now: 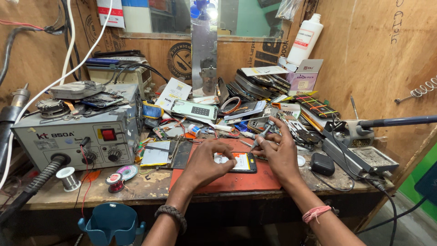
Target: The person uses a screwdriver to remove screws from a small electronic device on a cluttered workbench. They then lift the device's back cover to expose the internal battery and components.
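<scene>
Two hands on an opened phone (pixel 236 162) lying on the red mat (pixel 227 182) at the bench's middle. My left hand (pixel 207 164) is curled, fingertips pressing the phone's left end. My right hand (pixel 280 152) pinches a small screwdriver (pixel 261 134), tip down at the phone's right end. Grey rework station (pixel 73 136) sits far left.

Phone repair workshop: hot-air rework station (pixel 75 141), soldering stand (pixel 359 134), scattered phones (pixel 255 84).
</scene>
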